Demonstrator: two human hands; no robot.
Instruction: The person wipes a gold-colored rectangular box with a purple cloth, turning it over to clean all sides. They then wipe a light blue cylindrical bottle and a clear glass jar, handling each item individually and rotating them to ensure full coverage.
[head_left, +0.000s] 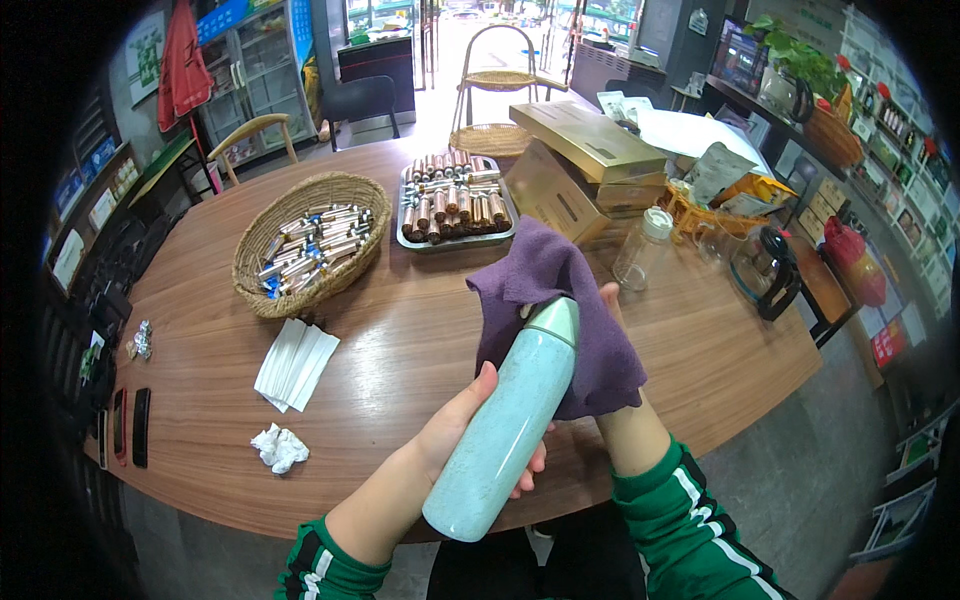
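A pale turquoise thermos bottle (504, 431) slants across the near edge of the table, its tapered lid pointing away from me. My left hand (463, 420) grips its body from the left, with the thumb on top and fingertips showing past the right side. Over and behind the lid drapes a purple cloth (600, 360). My right hand (613, 300) is mostly hidden beneath this cloth and holds it against the lid; only a fingertip and the wrist show.
Farther back are a woven basket (247, 262) of small vials, a metal tray (457, 241) of brown vials and gold boxes (585, 142). A glass bottle (637, 255) and a glass pot (761, 270) stand right. Folded tissues (296, 364), crumpled tissue (280, 448) and phones (141, 427) lie left.
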